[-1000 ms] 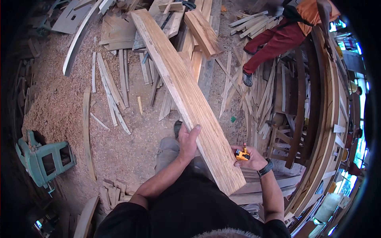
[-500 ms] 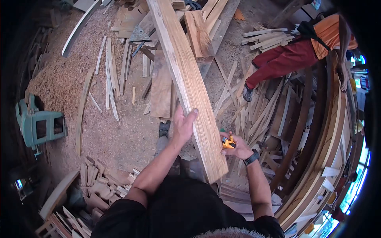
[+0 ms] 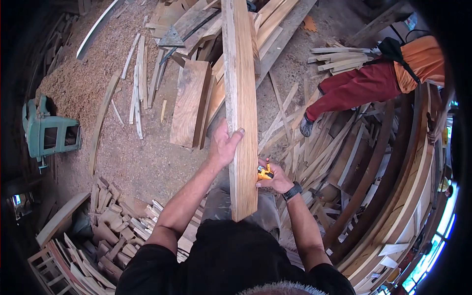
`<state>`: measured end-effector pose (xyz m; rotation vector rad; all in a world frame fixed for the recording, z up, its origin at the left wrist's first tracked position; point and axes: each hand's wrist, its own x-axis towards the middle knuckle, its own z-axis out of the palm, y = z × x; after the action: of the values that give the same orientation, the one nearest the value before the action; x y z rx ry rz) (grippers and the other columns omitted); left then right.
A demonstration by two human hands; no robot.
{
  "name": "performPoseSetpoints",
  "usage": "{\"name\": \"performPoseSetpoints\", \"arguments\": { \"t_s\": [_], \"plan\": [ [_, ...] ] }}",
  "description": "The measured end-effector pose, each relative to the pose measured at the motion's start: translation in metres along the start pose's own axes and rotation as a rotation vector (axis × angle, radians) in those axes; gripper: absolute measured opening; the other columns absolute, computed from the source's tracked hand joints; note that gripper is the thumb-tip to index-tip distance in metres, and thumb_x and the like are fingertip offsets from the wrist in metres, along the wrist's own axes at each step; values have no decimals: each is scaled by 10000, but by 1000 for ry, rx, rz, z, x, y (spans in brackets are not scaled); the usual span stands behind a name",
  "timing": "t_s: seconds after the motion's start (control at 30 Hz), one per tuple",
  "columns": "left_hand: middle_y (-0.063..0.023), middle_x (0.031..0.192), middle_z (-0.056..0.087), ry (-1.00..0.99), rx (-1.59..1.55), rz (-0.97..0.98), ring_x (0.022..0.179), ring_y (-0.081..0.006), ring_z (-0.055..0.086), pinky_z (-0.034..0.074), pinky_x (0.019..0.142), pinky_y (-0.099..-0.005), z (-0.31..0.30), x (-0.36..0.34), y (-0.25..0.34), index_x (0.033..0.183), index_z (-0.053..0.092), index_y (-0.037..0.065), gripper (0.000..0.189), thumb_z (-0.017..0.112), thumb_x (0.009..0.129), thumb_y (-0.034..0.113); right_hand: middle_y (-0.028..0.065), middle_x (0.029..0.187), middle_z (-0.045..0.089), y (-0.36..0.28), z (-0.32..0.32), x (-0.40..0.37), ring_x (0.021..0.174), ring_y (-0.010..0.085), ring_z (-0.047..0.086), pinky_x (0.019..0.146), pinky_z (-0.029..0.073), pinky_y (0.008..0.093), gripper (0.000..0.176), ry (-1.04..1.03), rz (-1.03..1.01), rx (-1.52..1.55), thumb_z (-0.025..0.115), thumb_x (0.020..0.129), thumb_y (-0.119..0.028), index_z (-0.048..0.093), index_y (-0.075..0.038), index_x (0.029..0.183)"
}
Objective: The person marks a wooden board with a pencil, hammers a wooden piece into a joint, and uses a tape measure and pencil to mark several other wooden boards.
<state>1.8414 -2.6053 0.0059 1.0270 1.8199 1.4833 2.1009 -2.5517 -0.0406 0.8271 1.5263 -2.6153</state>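
Observation:
A long wooden plank [image 3: 246, 98] points away from my body, its near end close to my black shirt. My left hand [image 3: 226, 147] grips the plank's left edge, thumb laid over the top face. At the opposite edge, my right hand [image 3: 278, 179] is closed around a small yellow-and-black tape measure [image 3: 264, 173], with a short reddish stick-like piece [image 3: 268, 162] poking up beside it. The fingers of that hand reach the plank's side, and some are hidden beneath it. A dark watch is on my right wrist.
Stacked boards [image 3: 189, 105] and a metal triangle [image 3: 172, 39] lie ahead. A green machine [image 3: 51, 130] stands left amid wood shavings. Offcuts [image 3: 110, 221] pile up at lower left. At right, a person in red trousers [image 3: 356, 91] is beside long curved timbers [image 3: 408, 196] and scattered strips.
The plank has swung from a slant to nearly straight ahead, its near end shifting left. My right hand moved left with it, still holding the tape measure. The view has shifted slightly.

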Motion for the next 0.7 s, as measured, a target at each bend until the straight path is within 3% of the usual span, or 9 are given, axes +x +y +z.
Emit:
{"name": "performPoseSetpoints", "arguments": {
  "t_s": [0.17,0.3,0.37,0.43,0.5,0.57,0.63,0.7],
  "plan": [
    [-204,1036,617,-35,-27,-52,1001,-356,629,479,905,-453,0,8,-2,1175,600,-34,323,666,918,149,-19,1378,587,2,-1,7,1239,87,513,1133,353,280,870,-1,8,79,860,749,25,466,28,1525],
    [-201,1029,599,-67,10,-63,984,-370,616,478,893,-452,-10,21,-2,1146,586,-38,303,671,918,143,-35,1255,608,12,-6,23,1203,82,519,1110,381,280,751,5,24,-25,899,760,-37,552,13,1425],
    [-199,1018,592,-80,4,-69,981,-369,612,477,887,-450,-13,28,-5,1136,583,-37,301,675,916,148,-13,1413,590,17,-16,31,1274,81,518,1107,411,284,878,-66,169,-40,859,765,47,458,-15,1544],
    [-198,1008,586,-87,4,-82,978,-368,608,477,881,-447,-14,31,-7,1126,580,-37,300,679,915,153,-5,1387,605,-10,-27,48,1199,83,560,1054,451,275,819,-91,130,-21,833,808,16,464,-20,1538],
    [-200,996,574,-88,46,-115,969,-375,604,475,866,-453,-15,32,-5,1112,570,-39,299,679,915,157,7,1283,645,-51,-41,73,1111,95,590,986,498,277,716,105,56,70,770,889,-19,463,-22,1536],
    [-201,994,567,-90,86,-124,963,-383,601,474,858,-457,-17,36,5,1105,565,-38,298,679,915,162,25,1301,650,-75,-58,120,1098,112,610,969,513,275,700,300,-99,91,720,937,-45,423,-41,1571],
    [-202,993,560,-89,129,-137,957,-391,598,473,851,-461,-18,41,17,1098,559,-37,298,678,915,166,40,1279,650,-123,-65,162,1096,129,621,955,518,272,703,317,-168,240,740,937,-98,432,-44,1567],
    [-208,999,552,-69,167,-100,949,-407,592,472,839,-473,-16,47,29,1101,547,-35,309,678,913,173,57,1259,653,-153,-78,209,1089,147,633,969,519,287,725,307,-217,170,766,915,-117,442,-40,1559]
  ]
}}
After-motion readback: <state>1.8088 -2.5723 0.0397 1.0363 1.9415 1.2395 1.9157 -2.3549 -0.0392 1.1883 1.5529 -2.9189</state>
